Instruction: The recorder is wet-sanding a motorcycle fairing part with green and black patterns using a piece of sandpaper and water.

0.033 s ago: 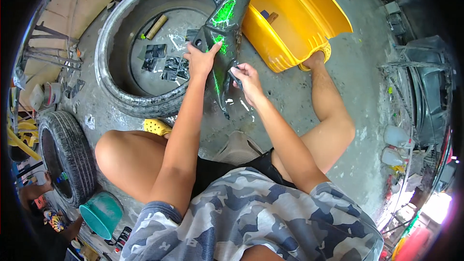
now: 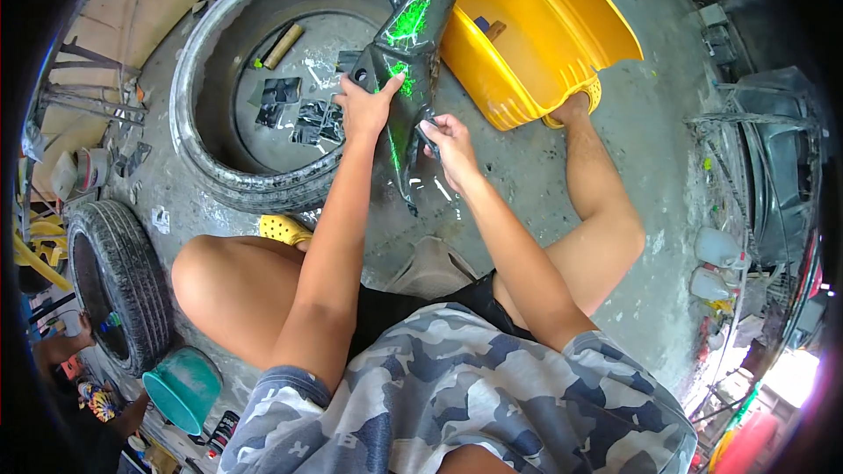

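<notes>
A long, black motorcycle fairing panel (image 2: 428, 2) with bright green patches leans across the tyre's rim and the yellow tub, its pointed tail toward me. My left hand (image 2: 364, 111) holds its left edge near the middle, the thumb resting on a green patch and the fingers along the side. Close to the panel's right edge, my right hand (image 2: 452, 142) is closed in a pinch around a small dark piece (image 2: 431, 142). That piece is mostly covered by the fingers, so its kind cannot be made out.
A big tyre (image 2: 189, 114) lies flat, with dark sheet pieces (image 2: 281, 90) and a short stick (image 2: 283, 47) inside its ring. The yellow tub (image 2: 492, 92) stands at right. Another tyre (image 2: 151, 285), a green bucket (image 2: 183, 389) and a person's arm (image 2: 66, 347) are at left.
</notes>
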`<action>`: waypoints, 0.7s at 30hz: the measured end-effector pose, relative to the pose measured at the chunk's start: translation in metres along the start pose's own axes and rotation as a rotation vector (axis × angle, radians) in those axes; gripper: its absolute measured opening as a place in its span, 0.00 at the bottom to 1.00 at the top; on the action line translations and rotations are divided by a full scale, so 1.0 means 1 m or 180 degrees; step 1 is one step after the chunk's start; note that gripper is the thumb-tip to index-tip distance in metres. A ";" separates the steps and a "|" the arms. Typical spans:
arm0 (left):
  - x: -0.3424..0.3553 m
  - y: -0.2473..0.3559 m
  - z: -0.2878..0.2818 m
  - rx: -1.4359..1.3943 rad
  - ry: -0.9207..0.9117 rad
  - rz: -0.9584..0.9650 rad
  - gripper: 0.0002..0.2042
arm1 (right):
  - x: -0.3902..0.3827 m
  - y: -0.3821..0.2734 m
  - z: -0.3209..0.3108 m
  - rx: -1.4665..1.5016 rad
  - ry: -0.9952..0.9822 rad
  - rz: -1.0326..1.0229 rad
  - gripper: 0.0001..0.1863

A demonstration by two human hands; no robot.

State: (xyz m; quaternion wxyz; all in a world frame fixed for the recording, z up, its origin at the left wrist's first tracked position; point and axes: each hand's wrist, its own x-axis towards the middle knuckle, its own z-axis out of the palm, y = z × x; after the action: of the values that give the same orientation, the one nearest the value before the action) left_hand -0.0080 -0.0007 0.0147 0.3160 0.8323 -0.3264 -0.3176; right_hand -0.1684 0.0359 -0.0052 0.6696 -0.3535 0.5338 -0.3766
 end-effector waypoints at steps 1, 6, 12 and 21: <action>0.000 0.001 0.000 -0.0076 -0.0132 0.0030 0.55 | 0.001 0.003 0.004 0.0007 0.0258 0.0022 0.09; -0.008 0.012 -0.008 -0.0052 -0.0331 -0.0213 0.53 | -0.013 0.010 0.012 -0.0045 0.0357 0.0221 0.08; -0.009 0.011 -0.010 0.0088 -0.0322 -0.0190 0.52 | -0.021 0.026 0.021 -0.1024 0.0774 -0.0859 0.09; -0.011 0.016 -0.009 -0.0036 -0.0400 -0.0225 0.51 | -0.013 0.025 0.023 -0.0864 0.0899 -0.1164 0.12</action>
State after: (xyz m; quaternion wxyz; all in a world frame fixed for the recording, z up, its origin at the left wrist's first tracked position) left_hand -0.0132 0.0010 0.0353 0.2881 0.8200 -0.3141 -0.3820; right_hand -0.1441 0.0602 -0.0172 0.4558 -0.4745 0.5949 -0.4618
